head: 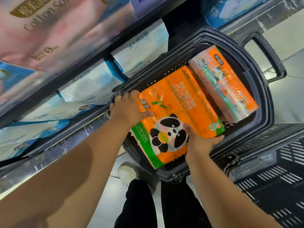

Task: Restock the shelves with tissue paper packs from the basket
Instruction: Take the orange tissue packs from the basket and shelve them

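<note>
An orange tissue pack with a panda picture (177, 102) lies across the open top of a dark plastic basket (263, 96) on the floor. My left hand (128, 109) grips the pack's left edge, thumb on top. My right hand (200, 140) holds its near right edge, fingers curled under and thumb on the panda. A second orange tissue pack (225, 84) lies deeper in the basket, to the right. Another pack's green and pink edge (139, 139) shows beneath the one I hold.
Shelves (54, 83) on the left hold white and blue packs (92, 86) and a large pink pack (49, 30) above. A second dark basket (271, 175) stands at the lower right. My legs and a white shoe (126, 173) are below on the tiled floor.
</note>
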`<act>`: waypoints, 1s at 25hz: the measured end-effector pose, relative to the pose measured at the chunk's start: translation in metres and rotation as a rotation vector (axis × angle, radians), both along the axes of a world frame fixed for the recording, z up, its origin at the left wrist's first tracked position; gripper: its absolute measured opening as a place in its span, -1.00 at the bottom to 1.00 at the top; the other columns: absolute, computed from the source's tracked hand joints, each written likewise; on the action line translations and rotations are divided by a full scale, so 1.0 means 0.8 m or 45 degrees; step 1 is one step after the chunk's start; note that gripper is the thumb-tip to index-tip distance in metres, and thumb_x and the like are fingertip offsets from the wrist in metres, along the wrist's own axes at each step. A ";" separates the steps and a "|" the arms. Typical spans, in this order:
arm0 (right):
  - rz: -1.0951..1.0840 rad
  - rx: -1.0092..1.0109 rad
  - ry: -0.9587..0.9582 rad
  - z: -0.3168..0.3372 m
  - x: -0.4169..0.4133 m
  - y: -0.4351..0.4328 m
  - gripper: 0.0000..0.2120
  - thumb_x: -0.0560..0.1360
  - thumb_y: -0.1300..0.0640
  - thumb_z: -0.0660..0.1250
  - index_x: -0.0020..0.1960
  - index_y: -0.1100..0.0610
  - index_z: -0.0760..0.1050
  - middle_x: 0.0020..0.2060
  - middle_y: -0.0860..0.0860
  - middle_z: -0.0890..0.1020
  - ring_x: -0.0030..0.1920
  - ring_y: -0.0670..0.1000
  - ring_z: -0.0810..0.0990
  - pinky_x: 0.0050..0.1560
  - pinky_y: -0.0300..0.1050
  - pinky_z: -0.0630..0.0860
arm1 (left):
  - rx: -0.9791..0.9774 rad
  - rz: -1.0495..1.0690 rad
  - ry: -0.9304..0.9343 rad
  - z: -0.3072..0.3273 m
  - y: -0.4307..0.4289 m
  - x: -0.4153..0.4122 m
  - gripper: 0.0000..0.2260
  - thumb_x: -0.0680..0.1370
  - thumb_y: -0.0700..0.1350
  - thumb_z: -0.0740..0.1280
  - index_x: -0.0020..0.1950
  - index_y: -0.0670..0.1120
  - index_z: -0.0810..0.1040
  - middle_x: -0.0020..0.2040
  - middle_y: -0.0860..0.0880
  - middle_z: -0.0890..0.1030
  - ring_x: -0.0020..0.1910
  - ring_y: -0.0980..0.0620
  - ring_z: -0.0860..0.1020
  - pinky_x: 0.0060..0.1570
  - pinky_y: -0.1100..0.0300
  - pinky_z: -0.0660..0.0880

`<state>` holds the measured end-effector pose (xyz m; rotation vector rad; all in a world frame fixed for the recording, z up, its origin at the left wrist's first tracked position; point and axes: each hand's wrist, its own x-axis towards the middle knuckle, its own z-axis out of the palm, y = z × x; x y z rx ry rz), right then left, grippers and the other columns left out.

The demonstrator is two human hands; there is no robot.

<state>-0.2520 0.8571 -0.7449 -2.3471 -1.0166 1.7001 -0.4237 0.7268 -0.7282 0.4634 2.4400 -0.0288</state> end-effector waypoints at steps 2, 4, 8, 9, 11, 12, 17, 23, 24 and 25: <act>-0.152 -0.108 0.087 -0.003 0.002 -0.004 0.08 0.26 0.06 0.60 0.51 -0.15 -0.08 0.32 0.04 0.42 0.31 0.17 0.42 0.27 0.29 0.39 | -0.015 0.032 -0.100 0.006 0.002 0.001 -0.24 0.33 0.39 0.37 0.38 0.04 0.23 0.35 -0.07 0.42 0.38 -0.21 0.26 0.26 -0.19 0.31; -0.179 -0.181 0.168 -0.001 0.004 -0.005 -0.04 0.28 0.07 0.59 0.46 -0.16 0.04 0.24 0.00 0.46 0.24 0.14 0.47 0.22 0.31 0.42 | -0.003 0.058 -0.162 0.009 0.004 -0.001 -0.20 0.31 0.40 0.39 0.39 0.06 0.20 0.36 -0.07 0.43 0.38 -0.21 0.27 0.23 -0.18 0.36; -0.066 -0.116 0.152 0.011 0.016 -0.014 -0.16 0.30 0.09 0.58 0.40 -0.05 0.16 0.22 0.04 0.50 0.21 0.18 0.51 0.21 0.31 0.45 | 0.026 0.056 -0.239 0.009 0.009 -0.001 -0.14 0.30 0.41 0.38 0.48 0.10 0.18 0.42 -0.13 0.33 0.40 -0.24 0.25 0.27 -0.15 0.33; -0.038 -0.086 0.146 0.018 0.019 -0.015 -0.19 0.31 0.10 0.58 0.39 -0.04 0.16 0.20 0.04 0.50 0.20 0.19 0.52 0.19 0.31 0.46 | 0.080 0.119 -0.274 0.009 0.007 0.001 -0.18 0.30 0.40 0.39 0.45 0.10 0.22 0.39 -0.14 0.34 0.38 -0.22 0.29 0.26 -0.13 0.35; 0.039 -0.004 0.200 0.035 0.025 -0.015 -0.20 0.31 0.12 0.57 0.37 -0.06 0.16 0.18 0.01 0.50 0.18 0.17 0.52 0.19 0.29 0.47 | 0.287 0.327 -0.370 0.018 -0.004 0.009 -0.31 0.31 0.31 0.46 0.32 0.08 0.29 0.30 -0.11 0.39 0.29 -0.16 0.39 0.17 -0.07 0.43; 0.099 0.041 0.234 0.046 0.026 -0.014 -0.20 0.31 0.12 0.57 0.37 -0.07 0.16 0.18 -0.01 0.50 0.17 0.15 0.52 0.19 0.28 0.47 | 0.397 0.422 -0.423 0.025 -0.011 0.014 -0.37 0.33 0.25 0.49 0.25 0.07 0.29 0.24 -0.07 0.44 0.21 -0.11 0.46 0.10 -0.03 0.48; 0.423 0.301 0.342 0.114 0.011 -0.008 -0.24 0.34 0.14 0.55 0.39 -0.06 0.20 0.18 -0.01 0.53 0.13 0.08 0.54 0.12 0.06 0.50 | 0.695 0.608 -0.462 0.084 -0.042 0.034 -0.26 0.37 0.16 0.50 0.41 0.08 0.17 0.24 0.03 0.50 0.15 -0.01 0.52 0.14 -0.06 0.50; 0.637 0.417 0.393 0.200 -0.014 -0.026 -0.17 0.29 0.09 0.59 0.38 -0.05 0.16 0.13 0.00 0.54 0.08 0.07 0.58 0.10 0.13 0.56 | 0.888 0.671 -0.323 0.194 -0.080 0.039 -0.33 0.44 0.12 0.44 0.39 0.30 0.09 0.20 0.20 0.38 0.21 0.09 0.42 0.21 0.00 0.41; 0.658 0.437 0.419 0.220 -0.019 -0.031 -0.17 0.27 0.10 0.60 0.37 -0.08 0.17 0.11 -0.01 0.55 0.07 0.09 0.59 0.09 0.19 0.56 | 0.919 0.690 -0.302 0.217 -0.089 0.039 -0.35 0.44 0.12 0.44 0.34 0.34 0.08 0.20 0.22 0.37 0.21 0.11 0.42 0.18 0.04 0.41; 0.700 0.457 0.453 0.239 -0.023 -0.034 -0.18 0.27 0.13 0.60 0.35 -0.11 0.19 0.09 -0.03 0.56 0.07 0.09 0.59 0.09 0.21 0.56 | 0.964 0.704 -0.286 0.237 -0.100 0.039 -0.37 0.44 0.12 0.44 0.30 0.36 0.07 0.19 0.25 0.38 0.18 0.16 0.43 0.15 0.08 0.41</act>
